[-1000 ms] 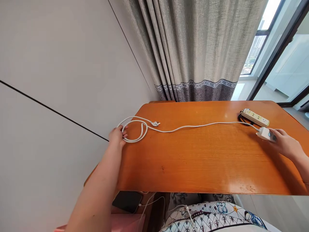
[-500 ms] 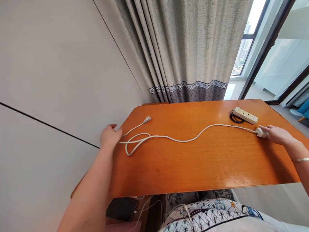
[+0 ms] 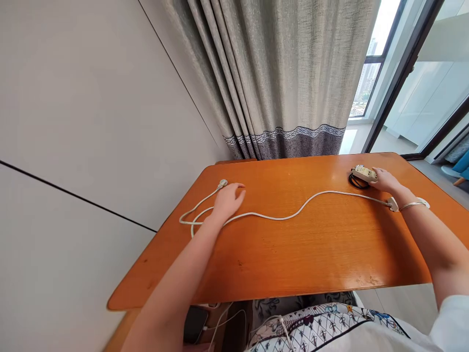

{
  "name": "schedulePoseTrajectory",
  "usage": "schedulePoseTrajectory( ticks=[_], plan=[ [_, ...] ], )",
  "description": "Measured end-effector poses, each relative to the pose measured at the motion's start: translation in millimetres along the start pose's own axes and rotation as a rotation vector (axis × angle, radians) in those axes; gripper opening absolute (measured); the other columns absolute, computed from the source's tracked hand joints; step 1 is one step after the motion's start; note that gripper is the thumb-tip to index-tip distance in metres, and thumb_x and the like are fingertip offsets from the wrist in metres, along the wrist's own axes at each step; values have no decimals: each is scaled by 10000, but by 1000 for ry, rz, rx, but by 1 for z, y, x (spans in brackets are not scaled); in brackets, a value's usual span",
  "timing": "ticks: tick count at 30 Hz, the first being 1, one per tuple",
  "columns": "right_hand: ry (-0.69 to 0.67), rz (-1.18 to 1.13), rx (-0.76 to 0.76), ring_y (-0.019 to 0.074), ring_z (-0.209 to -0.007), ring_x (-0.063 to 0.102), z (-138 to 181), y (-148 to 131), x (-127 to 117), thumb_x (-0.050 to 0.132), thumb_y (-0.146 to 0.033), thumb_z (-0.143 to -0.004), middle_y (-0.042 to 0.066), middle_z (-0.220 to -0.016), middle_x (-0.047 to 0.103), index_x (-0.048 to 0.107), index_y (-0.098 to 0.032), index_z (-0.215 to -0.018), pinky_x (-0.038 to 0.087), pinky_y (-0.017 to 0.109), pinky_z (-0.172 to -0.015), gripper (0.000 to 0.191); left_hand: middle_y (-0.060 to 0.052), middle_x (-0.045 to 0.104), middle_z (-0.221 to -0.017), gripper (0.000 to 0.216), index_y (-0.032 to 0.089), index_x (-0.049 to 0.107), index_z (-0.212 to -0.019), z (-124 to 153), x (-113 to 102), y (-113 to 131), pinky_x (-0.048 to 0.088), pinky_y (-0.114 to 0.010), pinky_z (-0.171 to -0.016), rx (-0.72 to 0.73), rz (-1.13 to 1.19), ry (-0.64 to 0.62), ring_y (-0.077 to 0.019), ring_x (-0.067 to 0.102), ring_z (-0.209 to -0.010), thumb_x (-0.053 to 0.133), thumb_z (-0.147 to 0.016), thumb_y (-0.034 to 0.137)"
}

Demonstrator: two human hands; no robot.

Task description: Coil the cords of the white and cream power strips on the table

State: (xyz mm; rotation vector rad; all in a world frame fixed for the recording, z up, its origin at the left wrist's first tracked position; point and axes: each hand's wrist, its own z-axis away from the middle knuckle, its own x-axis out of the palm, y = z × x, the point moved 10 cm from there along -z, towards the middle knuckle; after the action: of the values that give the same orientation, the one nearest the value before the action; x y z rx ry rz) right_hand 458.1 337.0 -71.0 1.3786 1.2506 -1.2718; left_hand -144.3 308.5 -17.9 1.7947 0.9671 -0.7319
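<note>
A long white cable [image 3: 293,211] snakes across the orange wooden table [image 3: 300,254]. Its white plug [image 3: 222,184] lies at the far left, just beside my left hand [image 3: 227,200], which rests on the cable with fingers stretched forward and apart. At the cable's right end a white adapter block [image 3: 394,204] peeks out from under my right forearm. My right hand [image 3: 385,181] lies over a cream power strip [image 3: 362,173] with a black cord coiled under it; its fingers curl over the strip.
A grey curtain [image 3: 286,78] hangs behind the table, with a white wall at left and a glass door at right. Below the near edge are a patterned cloth [image 3: 322,325], a dark phone [image 3: 194,323] and thin white wires.
My left hand has moved from the table's left edge onto the cable near the plug. My right hand has left the adapter block and moved up onto the power strip.
</note>
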Motion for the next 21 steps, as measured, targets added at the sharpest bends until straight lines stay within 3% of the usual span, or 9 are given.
schedulePoseTrajectory(
  ticks=[4, 8, 12, 15, 18, 21],
  plan=[
    [-32, 39, 19, 381, -1001, 681, -14, -11, 6, 611, -369, -775, 253, -1147, 671, 586, -96, -1306, 556, 465, -792, 597, -136, 714, -1084, 214, 203, 651, -1002, 7, 30, 31, 485, -418, -852, 81, 41, -139, -287, 657, -849, 551, -855, 324],
    [-22, -1, -70, 378, -1073, 653, -10, -56, -18, 606, -462, -821, 222, -1251, 616, 544, -161, -1375, 544, 460, -856, 633, -129, 712, -1113, 210, 203, 631, -1014, 10, 49, 54, 517, -383, -799, 72, 239, -196, -290, 677, -1002, 558, -857, 321],
    [65, -323, -364, 324, -1228, 562, 15, -149, -67, 614, -446, -863, 163, -1374, 542, 444, -209, -1463, 471, 445, -1035, 667, -91, 719, -1110, 284, 207, 580, -1092, 11, 85, 92, 538, -351, -824, 15, 599, -297, -199, 710, -853, 637, -835, 315],
    [190, -642, -555, 336, -1219, 547, 43, -206, -113, 667, -497, -836, 146, -1309, 586, 464, -221, -1439, 442, 527, -1054, 694, -105, 718, -1103, 606, 203, 429, -1325, 16, 115, 118, 550, -303, -726, -124, 808, -416, -144, 705, -661, 710, -820, 387],
    [250, -943, -671, 321, -1258, 530, 69, -235, -150, 698, -555, -817, 135, -1383, 558, 456, -252, -1437, 446, 504, -1056, 731, -151, 673, -1223, 819, 250, 256, -1456, 16, 130, 126, 554, -270, -624, -301, 960, -452, -145, 714, -609, 732, -818, 444],
    [254, -1113, -696, 300, -1261, 543, 86, -238, -172, 720, -575, -802, 112, -1396, 560, 463, -283, -1426, 470, 469, -1042, 736, -148, 594, -1358, 792, 321, 218, -1466, 4, 122, 112, 588, -298, -692, -384, 1076, -337, -187, 750, -803, 706, -847, 398]
  ],
)
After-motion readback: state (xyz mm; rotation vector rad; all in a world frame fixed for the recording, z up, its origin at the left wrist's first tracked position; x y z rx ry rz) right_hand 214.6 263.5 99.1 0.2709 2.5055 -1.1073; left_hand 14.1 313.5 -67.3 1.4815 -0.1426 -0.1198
